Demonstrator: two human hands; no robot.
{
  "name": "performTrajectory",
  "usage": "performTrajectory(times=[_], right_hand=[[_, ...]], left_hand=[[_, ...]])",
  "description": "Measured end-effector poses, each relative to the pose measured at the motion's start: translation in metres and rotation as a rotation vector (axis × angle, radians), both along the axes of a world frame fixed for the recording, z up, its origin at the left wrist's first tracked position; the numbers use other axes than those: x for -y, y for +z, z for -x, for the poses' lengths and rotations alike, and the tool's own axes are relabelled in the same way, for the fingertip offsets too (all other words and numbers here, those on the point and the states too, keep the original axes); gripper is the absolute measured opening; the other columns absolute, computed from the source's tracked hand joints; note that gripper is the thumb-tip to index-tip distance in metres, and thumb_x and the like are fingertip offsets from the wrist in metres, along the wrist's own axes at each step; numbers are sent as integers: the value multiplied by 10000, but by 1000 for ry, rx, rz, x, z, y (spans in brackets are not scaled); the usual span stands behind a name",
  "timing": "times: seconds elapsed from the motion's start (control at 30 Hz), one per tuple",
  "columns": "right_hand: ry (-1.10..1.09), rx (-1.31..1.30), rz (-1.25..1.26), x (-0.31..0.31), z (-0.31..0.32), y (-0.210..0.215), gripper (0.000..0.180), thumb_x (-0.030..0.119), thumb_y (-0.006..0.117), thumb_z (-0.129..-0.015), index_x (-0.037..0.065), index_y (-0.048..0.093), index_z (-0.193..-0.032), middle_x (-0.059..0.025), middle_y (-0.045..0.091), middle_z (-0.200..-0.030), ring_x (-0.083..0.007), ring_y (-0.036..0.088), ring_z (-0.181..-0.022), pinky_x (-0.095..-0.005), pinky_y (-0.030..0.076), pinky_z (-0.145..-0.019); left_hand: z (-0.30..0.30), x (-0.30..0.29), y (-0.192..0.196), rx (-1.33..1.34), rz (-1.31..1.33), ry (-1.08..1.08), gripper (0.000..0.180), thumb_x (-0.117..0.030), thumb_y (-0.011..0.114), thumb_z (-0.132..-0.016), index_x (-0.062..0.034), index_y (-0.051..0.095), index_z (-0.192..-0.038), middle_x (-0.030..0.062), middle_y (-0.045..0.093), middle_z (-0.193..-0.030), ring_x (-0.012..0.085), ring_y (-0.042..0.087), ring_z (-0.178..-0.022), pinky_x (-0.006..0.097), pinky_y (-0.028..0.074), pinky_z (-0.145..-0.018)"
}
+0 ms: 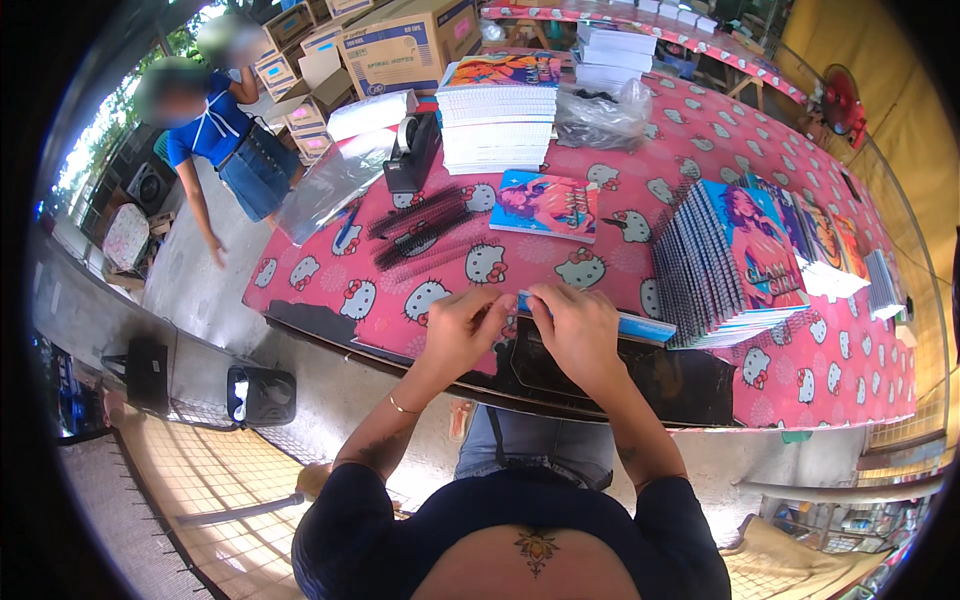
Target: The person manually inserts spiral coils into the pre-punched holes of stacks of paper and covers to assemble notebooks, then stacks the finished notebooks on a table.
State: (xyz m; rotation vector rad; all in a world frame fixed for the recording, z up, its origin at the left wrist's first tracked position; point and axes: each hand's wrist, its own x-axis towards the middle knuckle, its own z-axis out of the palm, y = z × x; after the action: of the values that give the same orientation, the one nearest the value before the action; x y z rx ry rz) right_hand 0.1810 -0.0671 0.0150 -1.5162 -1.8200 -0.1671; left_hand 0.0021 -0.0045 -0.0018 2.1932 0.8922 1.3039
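Note:
At the table's front edge I hold a thin blue-and-white notebook [647, 328], seen almost edge-on. My right hand [578, 330] pinches it between thumb and fingers near its left end. Beside it, my left hand [463, 325] is closed with thumb and fingertips at the same end; the hands cover much of the notebook. Just beyond lies a flat notebook [545, 205] with a colourful illustrated cover. Loose black spiral binding coils [425, 228] lie to its left. A tall stack of spiral-bound notebooks [735, 265] stands right of my right hand.
A stack of unbound booklets [498, 125] stands farther back, beside a black tape dispenser [411, 153] and clear plastic bags [603, 115]. More notebooks [825, 240] line the right side. Cardboard boxes [400, 50] are piled behind. A person [225, 140] in blue stands at the far left.

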Motion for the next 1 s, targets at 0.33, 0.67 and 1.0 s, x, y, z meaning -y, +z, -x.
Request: performTrajectory(times=[0.33, 0.67, 1.0], right_hand=[[6, -12, -25, -2, -1, -3, 96, 155, 710, -871, 106, 673, -944, -51, 680, -799, -274, 651, -677, -403, 473, -633], [55, -15, 13, -1, -4, 1, 97, 159, 692, -878, 107, 643, -943, -73, 650, -767, -294, 655, -689, -416, 501, -652], [74, 44, 144, 8, -22, 15, 91, 155, 654, -905, 101, 670, -976, -88, 661, -814, -335, 657, -719, -443, 500, -638]], left_hand=[[-1, -2, -2, -55, 71, 48, 175, -160, 698, -949, -5, 723, -872, 128, 651, -648, 227, 637, -504, 325, 462, -479], [-1, -14, 14, -87, -62, -143, 188, -154, 736, -904, -19, 667, -1016, 126, 657, -838, 191, 618, -663, 298, 472, -578], [-15, -15, 11, -490, -346, -68, 569, -433, 641, -916, -11, 567, -1293, 178, 539, -1293, 361, 558, -1112, 531, 425, -913]])
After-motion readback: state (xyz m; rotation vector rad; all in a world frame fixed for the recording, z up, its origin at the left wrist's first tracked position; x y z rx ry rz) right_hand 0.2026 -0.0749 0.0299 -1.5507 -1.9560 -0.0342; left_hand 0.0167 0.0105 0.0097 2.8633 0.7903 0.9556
